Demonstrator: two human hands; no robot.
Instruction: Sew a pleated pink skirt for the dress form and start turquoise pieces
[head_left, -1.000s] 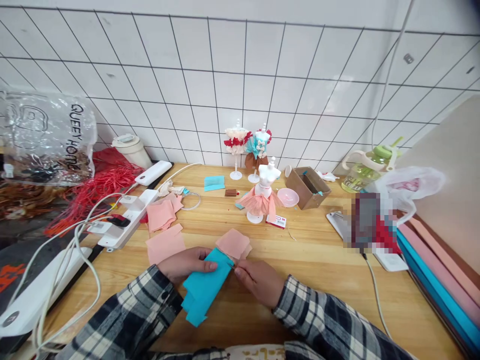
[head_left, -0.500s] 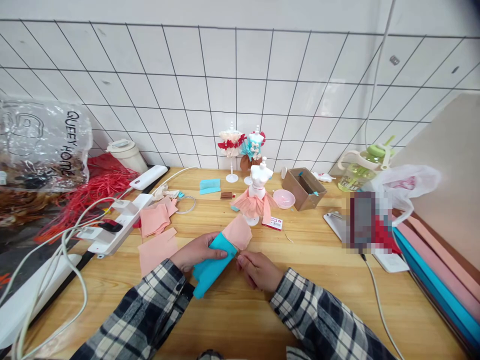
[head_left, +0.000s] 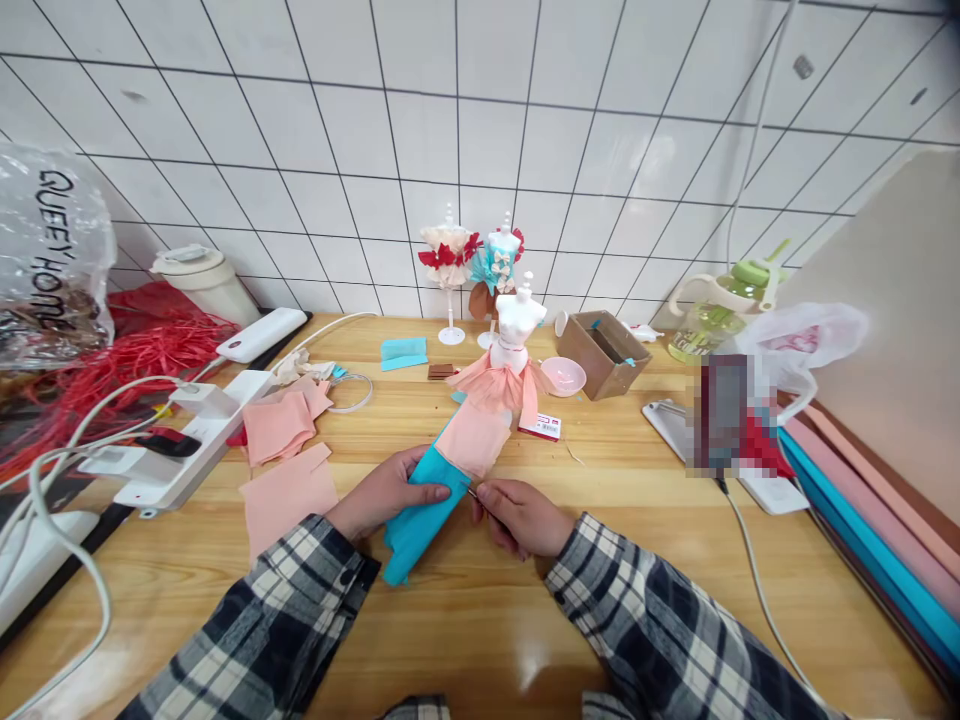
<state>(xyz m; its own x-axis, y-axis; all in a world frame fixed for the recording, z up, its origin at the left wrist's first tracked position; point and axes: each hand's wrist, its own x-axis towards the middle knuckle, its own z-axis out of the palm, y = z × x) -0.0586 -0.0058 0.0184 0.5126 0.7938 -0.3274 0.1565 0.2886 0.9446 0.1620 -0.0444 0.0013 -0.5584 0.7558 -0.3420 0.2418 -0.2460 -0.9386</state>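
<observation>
My left hand (head_left: 390, 495) is closed on a piece of blue paper (head_left: 424, 520), its thumb lying on top. A peach piece (head_left: 472, 440) overlaps the blue one at its upper end. At the blue paper's right edge, my right hand (head_left: 521, 515) is pinched on a thin dark tool (head_left: 472, 491), most of which the fingers hide. Just beyond the paper stands a white mini mannequin (head_left: 519, 325) in a peach skirt (head_left: 501, 385). Loose peach sheets (head_left: 289, 495) lie left of my left hand.
Two dressed mannequins (head_left: 448, 255) stand by the wall. A pink bowl (head_left: 564, 375) and a cardboard box (head_left: 606, 355) are behind on the right. At left are a power strip (head_left: 217, 430) and cables; at right, a green-lidded bottle (head_left: 701, 320).
The view has shifted, tilting down and to the right. The peach piece now lies flatter and reaches up to the mannequin's skirt. Both hands keep their hold near the blue paper.
</observation>
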